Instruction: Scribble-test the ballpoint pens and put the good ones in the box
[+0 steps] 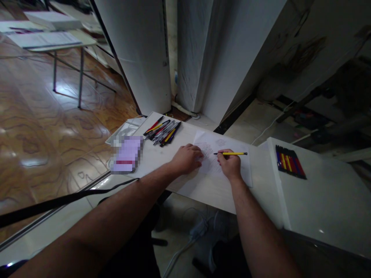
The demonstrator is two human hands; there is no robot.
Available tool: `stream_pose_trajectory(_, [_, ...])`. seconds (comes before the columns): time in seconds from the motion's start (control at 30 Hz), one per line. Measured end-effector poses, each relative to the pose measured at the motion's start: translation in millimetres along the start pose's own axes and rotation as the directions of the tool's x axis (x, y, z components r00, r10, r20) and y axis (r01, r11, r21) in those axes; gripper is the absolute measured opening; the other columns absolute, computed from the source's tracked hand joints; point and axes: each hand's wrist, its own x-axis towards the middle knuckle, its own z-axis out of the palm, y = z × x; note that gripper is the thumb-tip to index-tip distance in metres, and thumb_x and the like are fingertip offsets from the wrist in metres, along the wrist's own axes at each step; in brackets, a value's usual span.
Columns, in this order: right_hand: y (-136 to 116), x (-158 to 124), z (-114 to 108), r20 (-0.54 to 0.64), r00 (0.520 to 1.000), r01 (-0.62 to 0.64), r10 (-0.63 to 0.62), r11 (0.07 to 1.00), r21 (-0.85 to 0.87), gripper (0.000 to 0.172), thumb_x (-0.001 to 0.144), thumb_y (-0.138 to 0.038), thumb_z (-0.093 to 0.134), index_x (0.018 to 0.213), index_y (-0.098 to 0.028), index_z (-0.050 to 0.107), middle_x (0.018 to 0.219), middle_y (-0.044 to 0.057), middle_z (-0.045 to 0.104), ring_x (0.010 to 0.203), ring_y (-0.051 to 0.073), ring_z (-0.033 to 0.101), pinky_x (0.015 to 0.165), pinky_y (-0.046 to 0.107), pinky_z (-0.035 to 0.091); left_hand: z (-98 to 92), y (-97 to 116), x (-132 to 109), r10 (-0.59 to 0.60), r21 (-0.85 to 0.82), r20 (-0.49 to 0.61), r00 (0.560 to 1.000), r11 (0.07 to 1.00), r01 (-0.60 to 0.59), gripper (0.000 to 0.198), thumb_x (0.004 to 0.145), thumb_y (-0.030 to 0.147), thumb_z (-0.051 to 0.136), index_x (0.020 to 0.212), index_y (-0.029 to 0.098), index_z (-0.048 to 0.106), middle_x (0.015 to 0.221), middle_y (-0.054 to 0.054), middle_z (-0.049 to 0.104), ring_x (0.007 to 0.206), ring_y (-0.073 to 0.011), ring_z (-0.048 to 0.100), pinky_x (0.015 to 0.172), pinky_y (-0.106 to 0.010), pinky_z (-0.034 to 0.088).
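Observation:
My right hand (230, 166) pinches a yellow pen (234, 153) with black ends. The pen lies almost level, its dark tip pointing left over a white sheet of paper (245, 170). Scribbled lines cover the sheet's left and middle part, with a small round patch of marks near the top. On the sheet's left edge rests my left hand (188, 159), fingers loosely bent and holding nothing. A loose pile of pens (162, 131), black, red, yellow and clear, lies on the white table (185, 189) beyond my left hand.
A purple phone-like object (126, 156), blurred out, sits at the table's left end. Several black, yellow, red and blue pens (290, 162) lie in a row on a white surface (327, 197) at right. A folding table (58, 40) with papers stands far left. Cables (199, 229) hang below.

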Motion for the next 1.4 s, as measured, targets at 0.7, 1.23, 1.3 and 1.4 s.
stream_pose_trajectory(0.7, [-4,-6,-3,0.003,0.999,-0.032,0.032,0.995,-0.091,0.026,0.072,-0.036,0.068,0.089,-0.018,0.071,0.062,0.004,0.068,0.054,0.017,0.064,0.052,0.027,0.051,-2.5,5,-10,-0.014,0.021,0.008,1.0,1.0,0.014,0.035,0.079,0.038,0.063,0.112,0.027,0.064,0.122,-0.004,0.06,0.113,-0.026,0.05,0.093,-0.041,0.044])
stream_pose_trajectory(1.23, [-3,-6,-4,0.004,0.999,-0.053,0.054,0.994,-0.101,0.024,0.071,-0.035,0.069,0.088,-0.018,0.071,0.061,0.004,0.067,0.056,0.019,0.065,0.052,0.028,0.052,-3.4,6,-10,-0.018,0.065,0.048,0.999,0.998,0.015,0.037,0.081,0.039,0.061,0.115,0.027,0.061,0.124,-0.004,0.057,0.114,-0.0257,0.048,0.093,-0.042,0.044])
stream_pose_trajectory(1.3, [-3,-6,-5,0.007,0.998,-0.056,0.057,0.994,-0.095,0.025,0.071,-0.035,0.069,0.089,-0.018,0.071,0.062,0.005,0.067,0.056,0.019,0.065,0.052,0.028,0.052,-2.9,6,-11,-0.015,0.066,0.043,0.999,0.998,0.012,0.037,0.081,0.039,0.061,0.115,0.026,0.061,0.124,-0.005,0.058,0.113,-0.0257,0.048,0.092,-0.042,0.044])
stream_pose_trajectory(1.4, [-4,-7,-4,0.008,0.997,-0.076,0.077,0.994,-0.075,0.027,0.071,-0.036,0.069,0.09,-0.017,0.071,0.061,0.005,0.067,0.053,0.018,0.063,0.051,0.028,0.052,-1.6,5,-11,-0.005,0.062,0.021,1.0,0.998,0.004,0.036,0.08,0.039,0.061,0.114,0.026,0.061,0.122,-0.004,0.059,0.111,-0.0253,0.049,0.091,-0.042,0.045])
